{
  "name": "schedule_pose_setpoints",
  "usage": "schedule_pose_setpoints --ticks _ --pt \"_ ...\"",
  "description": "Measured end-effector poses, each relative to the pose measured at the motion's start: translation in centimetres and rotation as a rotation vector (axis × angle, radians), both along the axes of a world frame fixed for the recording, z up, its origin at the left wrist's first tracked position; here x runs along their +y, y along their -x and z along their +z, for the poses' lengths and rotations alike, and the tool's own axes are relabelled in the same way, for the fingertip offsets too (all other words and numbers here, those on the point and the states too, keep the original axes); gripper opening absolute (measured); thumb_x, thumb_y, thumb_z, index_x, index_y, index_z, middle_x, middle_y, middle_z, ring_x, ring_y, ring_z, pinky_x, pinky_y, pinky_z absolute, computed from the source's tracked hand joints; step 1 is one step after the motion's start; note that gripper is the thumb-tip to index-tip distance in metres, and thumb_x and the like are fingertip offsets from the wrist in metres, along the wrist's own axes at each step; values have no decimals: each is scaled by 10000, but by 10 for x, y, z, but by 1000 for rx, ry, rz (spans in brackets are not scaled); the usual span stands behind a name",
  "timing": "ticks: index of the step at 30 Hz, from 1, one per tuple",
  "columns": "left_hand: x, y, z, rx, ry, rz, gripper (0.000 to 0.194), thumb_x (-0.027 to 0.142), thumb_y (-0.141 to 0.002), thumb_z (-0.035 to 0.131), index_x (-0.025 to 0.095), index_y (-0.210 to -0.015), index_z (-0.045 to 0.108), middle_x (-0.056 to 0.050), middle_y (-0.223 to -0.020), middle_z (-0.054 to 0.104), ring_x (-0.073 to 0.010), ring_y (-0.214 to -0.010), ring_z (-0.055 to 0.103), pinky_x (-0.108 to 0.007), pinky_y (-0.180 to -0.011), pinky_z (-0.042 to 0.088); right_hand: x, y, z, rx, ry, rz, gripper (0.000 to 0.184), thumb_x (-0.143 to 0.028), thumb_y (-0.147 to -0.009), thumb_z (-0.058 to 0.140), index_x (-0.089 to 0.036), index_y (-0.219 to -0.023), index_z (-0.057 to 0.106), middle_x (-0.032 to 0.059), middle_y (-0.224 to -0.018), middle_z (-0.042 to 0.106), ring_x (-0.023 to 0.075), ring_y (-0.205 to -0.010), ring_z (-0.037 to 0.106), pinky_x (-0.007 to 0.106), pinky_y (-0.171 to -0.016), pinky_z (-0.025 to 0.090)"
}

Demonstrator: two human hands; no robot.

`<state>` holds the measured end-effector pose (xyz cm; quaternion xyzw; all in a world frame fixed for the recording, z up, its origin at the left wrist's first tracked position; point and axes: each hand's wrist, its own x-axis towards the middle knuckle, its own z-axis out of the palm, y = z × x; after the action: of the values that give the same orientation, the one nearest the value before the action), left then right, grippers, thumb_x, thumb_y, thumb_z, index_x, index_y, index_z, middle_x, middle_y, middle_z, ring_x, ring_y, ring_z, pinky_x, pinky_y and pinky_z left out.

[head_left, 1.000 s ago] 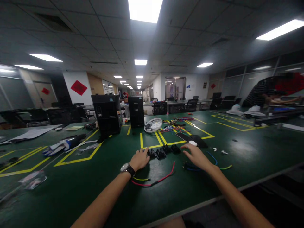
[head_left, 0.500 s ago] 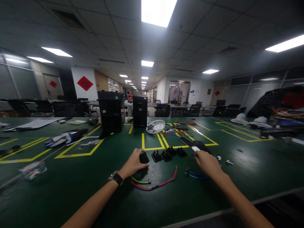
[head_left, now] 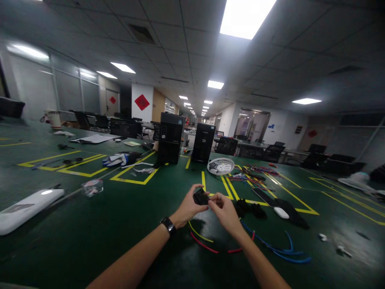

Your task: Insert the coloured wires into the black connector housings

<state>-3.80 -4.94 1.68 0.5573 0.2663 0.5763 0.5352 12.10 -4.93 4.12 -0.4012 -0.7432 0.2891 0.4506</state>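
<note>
My left hand (head_left: 185, 207) is closed around a small black boxy part (head_left: 200, 196), raised above the table. The fingertips of my right hand (head_left: 225, 213) are pinched together at that part's right edge; anything smaller between them is hidden. Below the hands lie a yellow wire (head_left: 201, 234) and a red wire (head_left: 204, 245), the red one partly covered by my right forearm. Several more black parts (head_left: 251, 208), blurred, sit just right of my right hand. Blue wires (head_left: 293, 261) lie farther right on the green tabletop (head_left: 144, 224).
Two black computer towers (head_left: 170, 138) stand at the back beside a white round basket (head_left: 221, 166). Behind the black parts are bundled coloured wires (head_left: 258, 172), a phone (head_left: 264, 197) and a white case (head_left: 281, 212). Gloves (head_left: 120, 159) and a plastic bag (head_left: 92, 187) lie left.
My right hand has moved left from beside the white case to the black part in my left hand. The view has turned left, and the black part is raised.
</note>
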Motion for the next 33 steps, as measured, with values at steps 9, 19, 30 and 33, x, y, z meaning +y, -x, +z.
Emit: schedule_pose_setpoints --ticks 9,19,30,33 --pt "1 -5 -5 -46 45 -37 809 176 -674 765 251 -1349 325 -111 -1207 581 -204 -1027 616 -414 -977 421 -6 -8 -14 15 95 -39 365 -450 -861 513 -177 -618 496 -53 -521 432 106 -488 397 228 -503 299" --pt "1 -2 -4 -161 114 -170 630 30 -672 685 216 -1235 472 -139 -1302 539 -228 -1129 577 -442 -1010 409 -6 -10 -23 -122 -13 -147 356 -433 -871 510 -157 -660 588 -30 -539 494 126 -523 448 233 -520 306" --pt "-1 -2 -4 -83 56 -112 616 64 -703 671 207 -1266 467 -137 -1303 541 -223 -1171 550 -417 -1038 383 -7 -8 -27 -157 -29 -125 329 -394 -875 508 -164 -650 579 -23 -548 528 128 -535 488 224 -529 327" --pt "-2 -3 -5 7 -32 -63 589 89 -723 655 198 -1273 474 -126 -1283 553 -220 -1185 533 -397 -1040 377 -6 -8 -29 -110 76 -65 325 -395 -865 511 -160 -650 577 -21 -528 534 125 -514 497 220 -525 346"
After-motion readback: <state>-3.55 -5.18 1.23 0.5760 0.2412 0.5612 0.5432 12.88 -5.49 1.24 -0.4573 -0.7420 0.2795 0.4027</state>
